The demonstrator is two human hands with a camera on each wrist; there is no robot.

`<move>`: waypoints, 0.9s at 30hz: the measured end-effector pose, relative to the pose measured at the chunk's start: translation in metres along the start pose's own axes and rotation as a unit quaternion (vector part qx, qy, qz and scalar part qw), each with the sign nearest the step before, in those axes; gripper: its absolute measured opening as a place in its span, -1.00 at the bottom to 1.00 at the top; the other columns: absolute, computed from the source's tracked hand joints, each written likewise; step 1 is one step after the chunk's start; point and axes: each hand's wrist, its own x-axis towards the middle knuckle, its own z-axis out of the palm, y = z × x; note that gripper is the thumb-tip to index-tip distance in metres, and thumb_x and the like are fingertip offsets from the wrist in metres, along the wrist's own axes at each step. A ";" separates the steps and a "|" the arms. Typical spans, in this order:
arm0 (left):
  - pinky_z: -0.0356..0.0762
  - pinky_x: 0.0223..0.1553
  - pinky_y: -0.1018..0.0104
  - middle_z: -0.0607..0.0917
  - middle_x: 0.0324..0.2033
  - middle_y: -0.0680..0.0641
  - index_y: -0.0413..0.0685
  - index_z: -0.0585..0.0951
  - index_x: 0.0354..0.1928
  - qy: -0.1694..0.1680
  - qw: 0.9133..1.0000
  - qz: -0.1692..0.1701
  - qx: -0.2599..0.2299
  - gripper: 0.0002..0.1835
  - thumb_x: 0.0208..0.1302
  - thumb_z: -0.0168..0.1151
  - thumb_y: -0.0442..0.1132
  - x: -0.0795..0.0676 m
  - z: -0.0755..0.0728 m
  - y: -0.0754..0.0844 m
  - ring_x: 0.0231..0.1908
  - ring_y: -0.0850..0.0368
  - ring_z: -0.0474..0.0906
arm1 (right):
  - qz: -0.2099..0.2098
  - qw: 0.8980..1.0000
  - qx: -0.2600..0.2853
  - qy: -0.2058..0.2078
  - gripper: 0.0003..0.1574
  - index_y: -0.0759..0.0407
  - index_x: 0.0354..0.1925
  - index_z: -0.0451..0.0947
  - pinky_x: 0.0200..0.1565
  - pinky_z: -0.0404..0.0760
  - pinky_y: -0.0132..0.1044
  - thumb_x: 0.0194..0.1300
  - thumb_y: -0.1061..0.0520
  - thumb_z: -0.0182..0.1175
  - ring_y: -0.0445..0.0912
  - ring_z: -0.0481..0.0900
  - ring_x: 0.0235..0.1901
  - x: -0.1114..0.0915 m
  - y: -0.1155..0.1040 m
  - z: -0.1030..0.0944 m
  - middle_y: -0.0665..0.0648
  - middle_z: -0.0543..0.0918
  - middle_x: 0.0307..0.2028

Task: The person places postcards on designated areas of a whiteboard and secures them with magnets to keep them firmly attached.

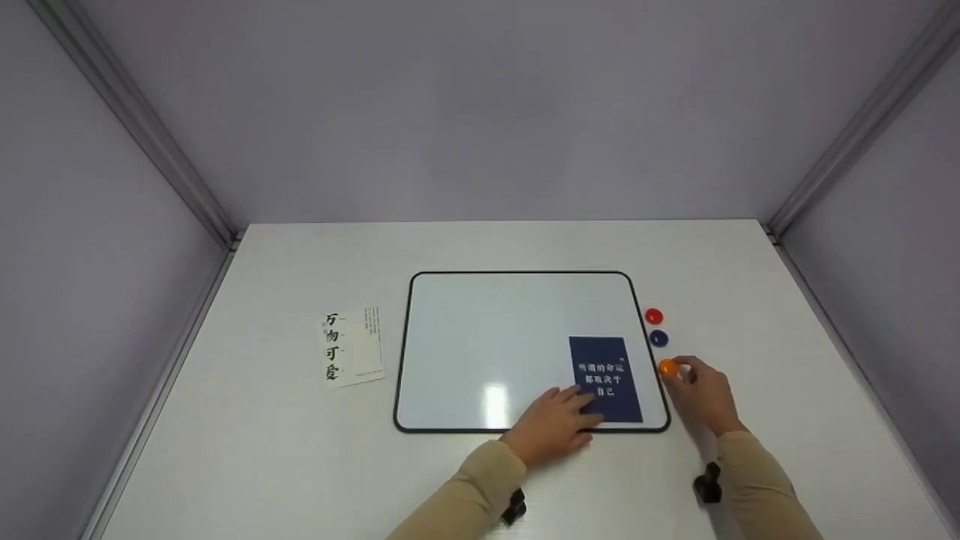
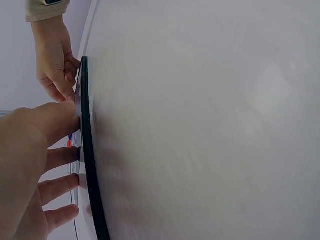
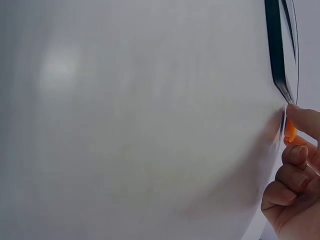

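Note:
My left hand (image 1: 551,427) rests with fingers spread on the lower left of a dark blue card (image 1: 600,360) printed with white characters. That card lies on the lower right part of a black-edged whiteboard (image 1: 480,337). Just past the board's right edge, my right hand (image 1: 705,394) pinches an orange round magnet (image 1: 667,367) between thumb and index finger. In the right wrist view the orange magnet (image 3: 290,131) shows between those fingertips, with the other fingers curled in. A dark blue magnet (image 1: 659,338) and a red magnet (image 1: 654,316) lie farther back beside the board.
A white card (image 1: 356,349) with black characters lies on the white table (image 1: 262,450), left of the board. Grey walls (image 1: 487,112) enclose the table at the back and both sides. Black wrist devices (image 1: 707,484) sit below the sleeves.

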 end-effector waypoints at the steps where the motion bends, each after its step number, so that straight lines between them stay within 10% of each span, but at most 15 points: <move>1: 0.36 0.40 0.19 0.40 0.38 0.12 0.42 0.43 0.29 0.001 1.000 0.000 0.001 -0.59 0.47 -0.14 0.13 0.000 0.000 0.000 0.40 0.10 0.32 | -0.002 1.000 0.000 0.000 -0.47 0.25 0.20 0.41 -0.39 0.28 -0.32 0.38 0.00 0.10 -0.04 0.38 -0.36 0.000 0.000 0.000 0.16 0.47 -0.37; 27: 0.32 0.42 0.21 0.37 0.40 0.14 0.43 0.40 0.31 -0.021 1.000 -0.004 0.000 -0.57 0.47 -0.16 0.14 0.000 -0.002 0.000 0.42 0.12 0.29 | -0.025 1.000 -0.002 0.001 -0.50 0.29 0.19 0.41 -0.47 0.33 -0.38 0.37 0.06 0.10 -0.09 0.36 -0.46 0.005 -0.011 -0.004 0.11 0.44 -0.46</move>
